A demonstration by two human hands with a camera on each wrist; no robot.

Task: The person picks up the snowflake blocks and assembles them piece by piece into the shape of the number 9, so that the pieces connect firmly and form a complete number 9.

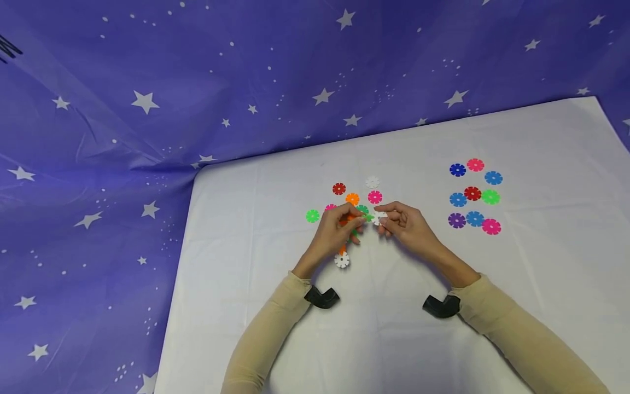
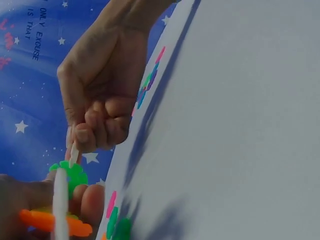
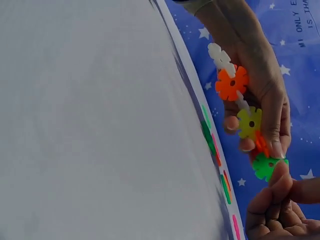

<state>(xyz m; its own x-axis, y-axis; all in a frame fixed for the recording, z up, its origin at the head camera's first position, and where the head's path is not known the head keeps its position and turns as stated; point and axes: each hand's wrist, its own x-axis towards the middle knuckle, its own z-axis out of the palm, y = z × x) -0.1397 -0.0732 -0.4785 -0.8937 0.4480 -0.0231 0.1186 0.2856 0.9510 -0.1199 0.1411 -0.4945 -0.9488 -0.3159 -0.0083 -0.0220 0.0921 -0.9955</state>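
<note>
My left hand (image 1: 334,230) pinches a green notched disc (image 3: 264,167) at the end of a chain of interlocked plastic discs. Along that chain, the right wrist view shows an orange disc (image 3: 261,143), a yellow disc (image 3: 249,123), a white disc edge-on, a larger orange disc (image 3: 231,84) and a white disc (image 3: 218,56) at the far end. Between thumb and fingers, my right hand (image 1: 410,227) pinches another white disc (image 1: 379,219). Its edge meets the green disc's rim; whether their slots are engaged I cannot tell.
Loose discs, among them a dark red disc (image 1: 339,189), a pink disc (image 1: 375,197) and a light green disc (image 1: 312,216), lie around my left hand. Several more, including a purple disc (image 1: 456,220), lie grouped at the right on the white-covered table (image 1: 551,262). A starry blue cloth (image 1: 275,71) hangs behind.
</note>
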